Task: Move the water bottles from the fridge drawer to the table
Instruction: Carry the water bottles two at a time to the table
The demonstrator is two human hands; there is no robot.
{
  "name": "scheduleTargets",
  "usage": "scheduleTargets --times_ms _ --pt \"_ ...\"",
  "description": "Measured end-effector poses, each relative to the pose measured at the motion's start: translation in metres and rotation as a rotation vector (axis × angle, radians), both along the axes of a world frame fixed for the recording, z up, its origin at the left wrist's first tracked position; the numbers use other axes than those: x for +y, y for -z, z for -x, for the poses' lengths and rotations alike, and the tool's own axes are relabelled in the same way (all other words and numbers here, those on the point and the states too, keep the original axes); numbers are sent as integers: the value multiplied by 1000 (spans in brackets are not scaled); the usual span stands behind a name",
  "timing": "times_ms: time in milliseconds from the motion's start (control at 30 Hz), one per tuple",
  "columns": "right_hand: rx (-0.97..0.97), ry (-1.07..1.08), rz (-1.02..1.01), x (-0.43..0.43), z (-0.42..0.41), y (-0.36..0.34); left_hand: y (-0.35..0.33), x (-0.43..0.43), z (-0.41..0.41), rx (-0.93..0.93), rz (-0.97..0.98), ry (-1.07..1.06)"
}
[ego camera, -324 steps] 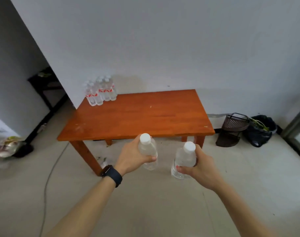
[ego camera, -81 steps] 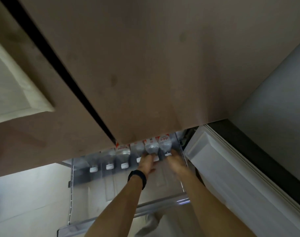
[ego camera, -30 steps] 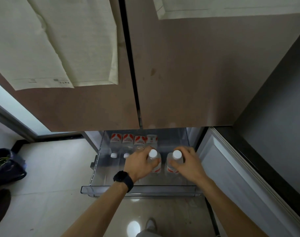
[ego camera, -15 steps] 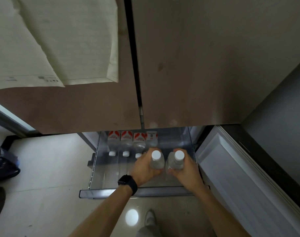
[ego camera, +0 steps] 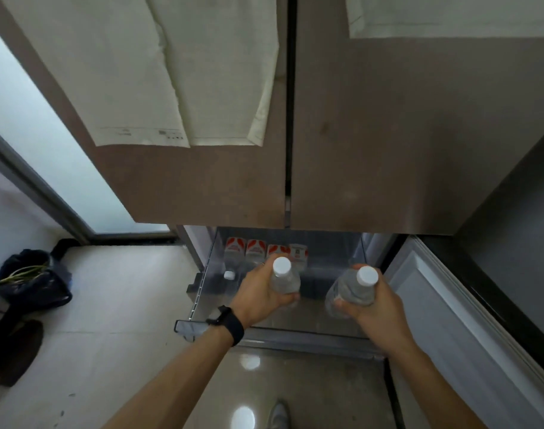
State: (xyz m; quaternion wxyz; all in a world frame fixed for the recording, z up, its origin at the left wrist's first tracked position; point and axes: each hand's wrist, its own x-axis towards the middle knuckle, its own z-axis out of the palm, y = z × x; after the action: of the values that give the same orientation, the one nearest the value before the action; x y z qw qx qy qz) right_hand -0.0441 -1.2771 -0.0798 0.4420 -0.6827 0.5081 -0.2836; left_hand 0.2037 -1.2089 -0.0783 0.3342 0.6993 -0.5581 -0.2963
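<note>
Left-hand bottle: clear plastic, white screw cap, and it's standing close to upright over the middle of the fridge drawer.
Right-hand bottle: same clear body, same white cap; this one is tilted, cap towards the drawer's right wall and base swinging in towards its centre, over the right side of the drawer.
Bottles in the drawer: four in a row along the drawer's back wall, red-and-white labels showing, with one white cap visible at the left end.
Left hand: wrapped round its bottle just below the neck, fingers curled across the body, a firm grasp; a black wristband sits on the wrist over the drawer's front rail.
Right hand: clasping its bottle from the right, thumb and fingers curled round the body, forearm crossing the drawer's front right corner.
Fridge drawer: pulled out, clear walls, below the closed fridge doors.
Paper sheets: on the doors, well above the drawer.
Dark bag: on the floor, well to the drawer's left.
</note>
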Motion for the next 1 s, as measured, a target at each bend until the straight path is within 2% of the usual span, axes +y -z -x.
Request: scheduleTargets --times_ms 200,400,700,1000 --pt "-98 -210 101 31 -11 -70 -68 76 0 -43 142 -234" --pt "-160 -447 142 102 -41 -105 -104 196 6 -75 195 -492" --pt "-45 -989 204 274 -118 -122 -120 436 30 -111 171 -944" --pt "-78 -1481 249 509 -168 -153 -138 698 93 -191 143 -1407"
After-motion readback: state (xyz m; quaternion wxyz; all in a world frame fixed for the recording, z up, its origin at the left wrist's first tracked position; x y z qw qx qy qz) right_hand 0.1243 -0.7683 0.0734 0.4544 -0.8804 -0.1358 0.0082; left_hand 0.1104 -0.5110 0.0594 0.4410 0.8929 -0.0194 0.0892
